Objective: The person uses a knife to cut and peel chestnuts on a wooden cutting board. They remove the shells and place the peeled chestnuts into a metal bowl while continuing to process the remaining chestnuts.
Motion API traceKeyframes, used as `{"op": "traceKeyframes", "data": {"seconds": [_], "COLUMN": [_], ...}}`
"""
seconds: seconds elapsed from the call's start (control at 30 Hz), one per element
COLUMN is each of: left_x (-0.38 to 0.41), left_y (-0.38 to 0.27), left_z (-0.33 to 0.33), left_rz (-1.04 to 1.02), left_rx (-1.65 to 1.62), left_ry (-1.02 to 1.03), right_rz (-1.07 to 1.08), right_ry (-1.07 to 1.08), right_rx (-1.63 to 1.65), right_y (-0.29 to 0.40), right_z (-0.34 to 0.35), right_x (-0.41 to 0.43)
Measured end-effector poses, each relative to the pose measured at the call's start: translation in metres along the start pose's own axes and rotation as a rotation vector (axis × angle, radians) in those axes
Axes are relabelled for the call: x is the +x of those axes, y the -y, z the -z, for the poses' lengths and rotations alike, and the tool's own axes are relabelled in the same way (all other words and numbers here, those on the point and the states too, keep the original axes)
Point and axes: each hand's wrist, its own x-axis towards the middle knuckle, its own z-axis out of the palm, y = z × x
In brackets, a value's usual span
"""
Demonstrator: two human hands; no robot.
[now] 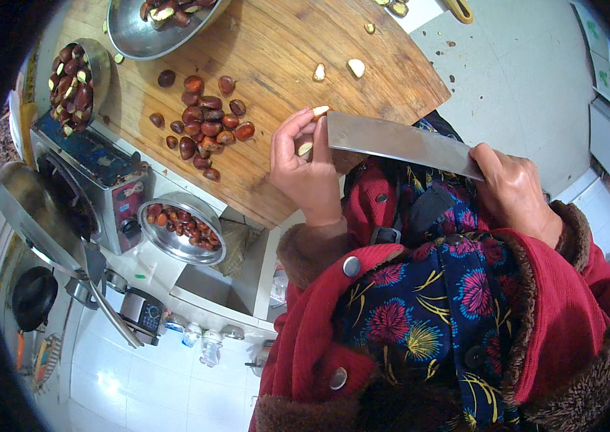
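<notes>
My left hand (310, 173) is raised over the near edge of a wooden cutting board (305, 27). Between its fingertips it pinches a chestnut with a pale cut face (320, 110), and a second cut chestnut (305, 149) sits in the curled fingers. My right hand (515, 186) grips a broad-bladed cleaver (402, 143) near the back end of the blade; its handle is hidden in the palm. The front end of the blade meets the left fingertips beside the pinched chestnut. A loose pile of whole brown chestnuts (211, 128) lies on the board to the left.
Cut chestnuts fill a metal bowl (101, 70) at the board's left edge and part of a larger metal bowl (162, 40) at the top. Another metal bowl (217, 254) holds whole chestnuts beside a stove (121, 200). Pale cut pieces (356, 68) lie on the board.
</notes>
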Motion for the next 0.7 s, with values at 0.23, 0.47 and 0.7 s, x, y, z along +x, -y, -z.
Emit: {"op": "traceKeyframes", "data": {"seconds": [0.23,0.47,0.7], "left_x": [-0.006,-0.011,-0.019], "left_y": [-0.006,-0.002,0.01], "left_z": [0.0,-0.001,-0.005], "left_rz": [-0.123,-0.239,-0.089], "left_rx": [0.167,0.33,0.264], "left_ry": [0.004,0.02,0.025], "right_rz": [0.006,-0.001,-0.012], "right_ry": [0.031,0.059,0.078], "right_rx": [-0.006,-0.117,-0.208], "right_y": [0.002,0.01,0.018], "right_z": [-0.001,0.009,0.016], "right_x": [0.007,0.009,0.012]}}
